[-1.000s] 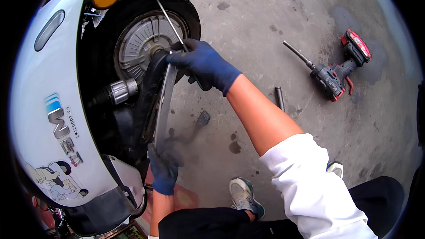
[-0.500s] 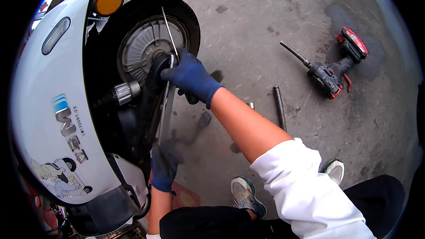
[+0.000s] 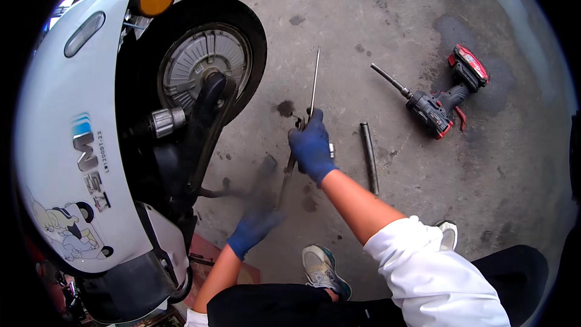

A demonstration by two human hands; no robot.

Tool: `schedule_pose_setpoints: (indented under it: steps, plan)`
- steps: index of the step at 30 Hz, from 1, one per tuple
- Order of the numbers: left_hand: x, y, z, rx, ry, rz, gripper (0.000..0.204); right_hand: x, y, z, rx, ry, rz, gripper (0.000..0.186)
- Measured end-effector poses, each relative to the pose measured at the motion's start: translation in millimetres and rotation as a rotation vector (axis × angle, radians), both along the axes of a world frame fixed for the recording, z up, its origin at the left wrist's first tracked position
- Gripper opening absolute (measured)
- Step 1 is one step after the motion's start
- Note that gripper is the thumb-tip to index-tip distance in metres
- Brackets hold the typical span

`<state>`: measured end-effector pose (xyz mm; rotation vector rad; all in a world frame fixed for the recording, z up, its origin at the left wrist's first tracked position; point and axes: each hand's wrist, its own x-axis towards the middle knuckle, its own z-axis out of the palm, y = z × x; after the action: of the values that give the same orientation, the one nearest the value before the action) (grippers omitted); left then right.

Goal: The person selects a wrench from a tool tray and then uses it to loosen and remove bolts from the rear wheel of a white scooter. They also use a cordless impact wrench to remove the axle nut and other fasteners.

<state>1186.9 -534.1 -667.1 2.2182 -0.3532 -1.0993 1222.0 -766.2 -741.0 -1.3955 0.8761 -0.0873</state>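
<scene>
A: Now, what has the right hand (image 3: 311, 148) got?

B: Its gloved fingers are wrapped tight around a long metal rod (image 3: 313, 85), held about the middle. One end points far, up over the concrete; the near end runs down toward the left hand (image 3: 254, 227).

A: That rod was somewhere else a moment back.

B: Yes. A second ago, and half a second ago too, the right hand and rod were up against the rear wheel (image 3: 203, 60), beside the black swing arm (image 3: 209, 115). Now both are out to the right of the scooter (image 3: 66, 163), over bare floor (image 3: 363, 18). I'd judge the rod has come free of the wheel area.

A: And the left hand?

B: It has moved too: it was low by the scooter's underside, and now it sits right of that, nearer the rod's lower end. It is blurred, so whether it is open or gripping I cannot tell.

A: Arm pose?

B: The right forearm reaches up and left from the white sleeve (image 3: 436, 278), bare to the glove, wrist fairly straight. The left forearm rises from the lower edge.

A: Round about?

B: A short dark bar (image 3: 369, 157) lies just right of the right hand; a red and black power driver (image 3: 439, 100) lies farther right. A shoe (image 3: 324, 269) is planted near.
</scene>
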Motion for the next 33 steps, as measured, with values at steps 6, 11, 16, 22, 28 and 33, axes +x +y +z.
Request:
schedule_pose_setpoints:
  steps: [6, 11, 16, 22, 28, 33]
  plan:
    - [-29.2, 71.7, -44.4, 0.108, 0.017, 0.069, 0.062, -28.5, 48.3, -3.4, 0.092, 0.032, 0.206, 0.06]
    - [-50.7, 112.3, -32.8, -0.046, 0.443, 0.357, 0.054, -76.7, 44.1, -26.6, -0.255, 0.019, 0.394, 0.054]
    - [-83.7, 176.9, -83.8, 0.054, 0.263, 0.348, 0.053, -111.1, 44.1, -47.8, -0.592, -0.109, 0.605, 0.036]
    - [-92.4, 165.1, -101.8, 0.381, -0.621, 0.051, 0.051, -56.2, -224.4, -48.3, -1.549, -0.178, 0.507, 0.029]
    - [-37.5, 147.3, -66.4, 0.246, -0.594, 0.051, 0.04, -115.7, -339.8, -13.5, -1.464, 0.116, 1.176, 0.052]
    - [38.2, 25.1, 95.2, -0.045, -0.143, 0.048, 0.026, -117.6, -319.3, -17.0, -1.295, 0.204, 1.13, 0.041]
